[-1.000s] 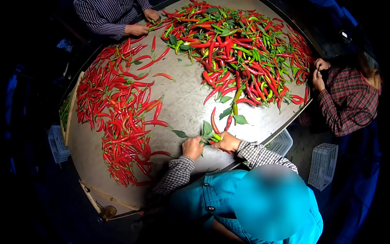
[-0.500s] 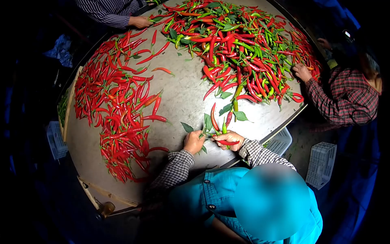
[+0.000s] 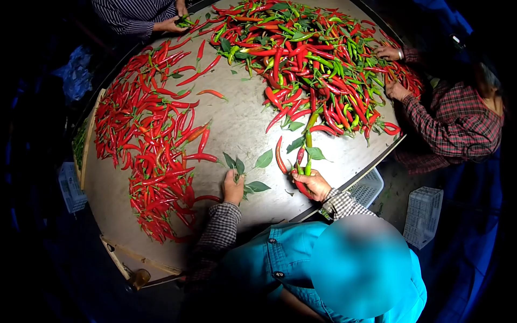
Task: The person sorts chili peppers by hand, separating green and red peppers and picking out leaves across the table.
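My left hand (image 3: 233,188), in a checked sleeve, is closed on a sprig of green leaves (image 3: 264,159) above the bare middle of the table. My right hand (image 3: 315,185) is closed on a few chilli peppers (image 3: 303,190); red and green ones show at its fingers, and I cannot tell how many. Touching or close by its fingertips lies a curved red chilli (image 3: 279,155). Just beyond that hand are loose leaves (image 3: 315,153) and dark stem-like chillies (image 3: 309,134) that trail from the large mixed heap.
The grey table (image 3: 247,118) carries a mixed red and green chilli heap (image 3: 323,64) at the far right and a mostly red spread (image 3: 156,145) at left. Co-workers' hands (image 3: 397,91) work at the right edge and at upper left (image 3: 169,25). White crates (image 3: 424,215) stand below.
My left hand has moved left, away from my right hand, carrying the leafy sprig. The curved red chilli now lies apart on the table. A co-worker's second hand has come over the heap.
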A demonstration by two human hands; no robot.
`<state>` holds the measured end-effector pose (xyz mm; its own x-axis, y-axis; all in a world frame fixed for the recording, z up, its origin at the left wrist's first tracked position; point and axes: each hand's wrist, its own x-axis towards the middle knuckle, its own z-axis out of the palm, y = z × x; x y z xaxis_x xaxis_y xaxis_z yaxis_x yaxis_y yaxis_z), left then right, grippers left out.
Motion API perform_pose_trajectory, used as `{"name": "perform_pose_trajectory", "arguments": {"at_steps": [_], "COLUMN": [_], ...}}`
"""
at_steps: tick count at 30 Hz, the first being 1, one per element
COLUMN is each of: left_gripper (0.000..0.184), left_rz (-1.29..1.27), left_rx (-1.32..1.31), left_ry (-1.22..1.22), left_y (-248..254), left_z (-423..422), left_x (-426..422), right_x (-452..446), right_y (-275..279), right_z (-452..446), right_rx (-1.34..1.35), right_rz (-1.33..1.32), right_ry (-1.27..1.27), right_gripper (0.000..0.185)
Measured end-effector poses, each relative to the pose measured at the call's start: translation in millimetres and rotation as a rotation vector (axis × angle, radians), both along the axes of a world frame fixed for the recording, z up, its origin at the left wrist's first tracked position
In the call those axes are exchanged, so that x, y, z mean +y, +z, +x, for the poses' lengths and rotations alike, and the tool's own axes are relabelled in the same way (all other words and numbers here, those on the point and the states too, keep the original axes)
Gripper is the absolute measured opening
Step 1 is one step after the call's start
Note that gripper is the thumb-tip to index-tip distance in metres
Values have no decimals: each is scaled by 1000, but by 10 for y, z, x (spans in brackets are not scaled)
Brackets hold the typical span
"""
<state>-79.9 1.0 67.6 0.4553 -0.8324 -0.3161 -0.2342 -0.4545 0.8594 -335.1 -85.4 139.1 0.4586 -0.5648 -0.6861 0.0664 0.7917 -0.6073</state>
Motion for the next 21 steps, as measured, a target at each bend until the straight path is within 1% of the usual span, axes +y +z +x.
{"name": "perform_pose_trajectory", "arguments": {"at_steps": [1, 2, 3, 4, 5, 6, 7, 8, 10, 11, 12, 13, 14, 16, 17, 18, 20, 21], "left_gripper": [43, 43, 48, 53, 53, 54, 54, 54, 44, 44, 41, 39, 39, 45, 52, 52, 55, 54], "left_rz": [-137, -137, 80, 300, 301, 361, 419, 413, 226, 223, 200, 177, 174, 265, 263, 266, 275, 215], "left_rx": [-194, -190, -247, -302, -301, -339, -377, -377, -498, -501, -571, -642, -645, -640, -656, -652, -652, -658], "left_ry": [-22, -18, -65, -113, -113, -217, -322, -322, -328, -330, -363, -396, -397, -494, -545, -542, -643, -647], "left_y": [-91, 48, 340, 506, 474, 405, 342, 267, 153, 159, 163, 164, 205, 281, 320, 361, 464, 514], "left_z": [-17, -46, -82, -97, -88, -78, -78, -90, -115, -141, -184, -221, -251, -278, -270, -271, -284, -283], "left_x": [25, -14, -95, -143, -148, -151, -155, -137, -24, 15, 52, 85, 99, 135, 164, 193, 245, 284], "right_x": [7, 2, 1, -6, -19, -38, -72, -124, -185, -212, -236, -260, -280, -323, -344, -363, -358, -347], "right_y": [-17, -6, -40, -19, 10, 30, -230, -88, -108, -73, -37, -131, -158, -207, -226, -244, -208, -168], "right_z": [-18, -20, -41, -52, -61, -85, -204, -189, -120, -40, 36, 63, 74, 102, 68, 37, -16, -14], "right_rx": [22, 42, 66, 67, 174, 281, 466, 632, 744, 802, 860, 939, 938, 1100, 1106, 1139, 1165, 1167], "right_rz": [9, 17, 1, 3, -161, -326, -551, -713, -895, -924, -952, -948, -949, -884, -924, -914, -950, -955], "right_ry": [-73, -143, -151, -149, -92, -33, 84, 153, 215, 235, 255, 318, 314, 424, 438, 477, 546, 553], "right_gripper": [16, 15, 13, 13, 14, 14, 19, 28, 35, 38, 42, 42, 42, 38, 34, 34, 30, 30]}}
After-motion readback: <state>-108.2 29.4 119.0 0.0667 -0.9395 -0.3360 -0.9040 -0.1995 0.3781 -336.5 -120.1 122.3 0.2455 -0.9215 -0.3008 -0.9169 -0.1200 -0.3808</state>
